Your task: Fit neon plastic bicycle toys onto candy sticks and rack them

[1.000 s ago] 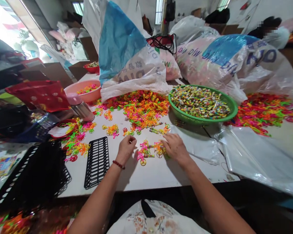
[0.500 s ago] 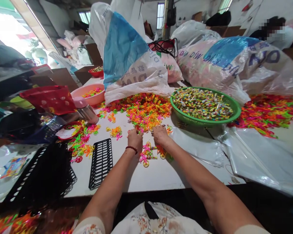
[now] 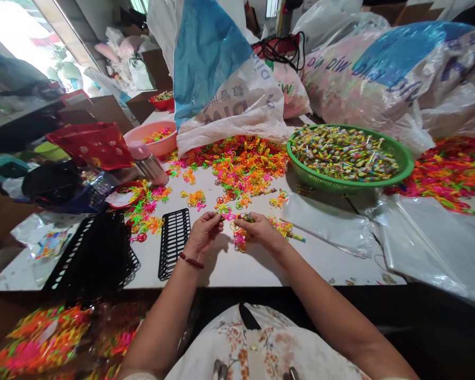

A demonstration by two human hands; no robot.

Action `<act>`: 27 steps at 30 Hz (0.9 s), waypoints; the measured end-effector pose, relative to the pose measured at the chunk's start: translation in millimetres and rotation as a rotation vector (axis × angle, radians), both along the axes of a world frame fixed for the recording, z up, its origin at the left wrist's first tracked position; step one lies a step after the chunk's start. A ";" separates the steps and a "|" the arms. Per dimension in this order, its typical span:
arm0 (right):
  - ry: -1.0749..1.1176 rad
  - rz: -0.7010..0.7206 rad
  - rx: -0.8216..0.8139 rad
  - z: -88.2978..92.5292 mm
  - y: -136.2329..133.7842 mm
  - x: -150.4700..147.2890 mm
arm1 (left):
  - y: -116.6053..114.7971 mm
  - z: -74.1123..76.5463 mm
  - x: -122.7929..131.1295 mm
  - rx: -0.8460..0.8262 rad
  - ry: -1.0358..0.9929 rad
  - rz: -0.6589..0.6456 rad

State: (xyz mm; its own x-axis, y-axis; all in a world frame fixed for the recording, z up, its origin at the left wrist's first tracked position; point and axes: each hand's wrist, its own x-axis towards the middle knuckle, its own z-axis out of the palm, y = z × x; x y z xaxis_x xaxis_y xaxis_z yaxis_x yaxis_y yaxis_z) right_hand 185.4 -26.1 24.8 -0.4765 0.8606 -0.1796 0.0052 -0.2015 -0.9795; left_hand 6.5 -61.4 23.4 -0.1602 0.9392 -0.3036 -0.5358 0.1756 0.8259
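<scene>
My left hand (image 3: 206, 231), a beaded bracelet at its wrist, is closed in a pinch at a small pink and green plastic piece (image 3: 226, 212). To its right, my right hand (image 3: 259, 228) is closed around a small bunch of short patterned sticks (image 3: 246, 216), partly hidden by the fingers. The two hands are held close together over the white table (image 3: 237, 272). Below the right hand lie pink and yellow plastic pieces (image 3: 240, 238). Beyond the hands spreads a heap of bright plastic pieces (image 3: 249, 169). A black slotted rack (image 3: 174, 243) lies left of my left hand.
A green basket (image 3: 406, 166) full of patterned sticks stands at the back right. Clear plastic bags (image 3: 431, 248) cover the right side. Stacked black racks (image 3: 91, 253), a flask (image 3: 150, 168) and a pink basin (image 3: 126, 138) are on the left. A large sack (image 3: 209, 58) stands behind the heap.
Both hands have drawn back from the heap toward me and come closer together, with small pieces now at the fingers. The camera view has tilted down.
</scene>
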 end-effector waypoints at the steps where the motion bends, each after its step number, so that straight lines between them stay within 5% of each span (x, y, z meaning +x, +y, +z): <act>1: -0.060 -0.024 0.082 -0.8 -4.2 -3.3 | -3.6 0.0 4.7 -0.001 -0.002 0.037; 5: -0.468 -0.133 0.594 -4.0 -20.2 -13.9 | -20.5 -1.9 32.5 0.054 0.110 0.200; 10: -0.678 0.089 0.866 -9.2 -43.0 -18.2 | -29.9 -4.6 42.2 0.016 0.141 0.159; 17: -0.301 -0.073 0.392 -7.7 -48.3 -0.9 | -34.8 -2.9 17.0 -0.048 -0.071 0.029; 22: 0.009 -0.073 0.009 2.8 -39.4 2.8 | -43.3 -10.3 25.6 0.109 0.139 -0.110; 27: 0.033 -0.137 0.125 -2.2 -42.2 -2.9 | -39.9 -9.9 38.7 0.063 0.114 0.069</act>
State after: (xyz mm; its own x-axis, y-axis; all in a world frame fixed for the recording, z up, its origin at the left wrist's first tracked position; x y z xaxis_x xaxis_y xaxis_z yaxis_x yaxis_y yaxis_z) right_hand 182.4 -68.3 22.6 -0.3572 0.9325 -0.0528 -0.0468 -0.0743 -0.9961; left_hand 45.3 -101.3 13.5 -0.2555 0.9414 -0.2204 -0.4472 0.0871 0.8902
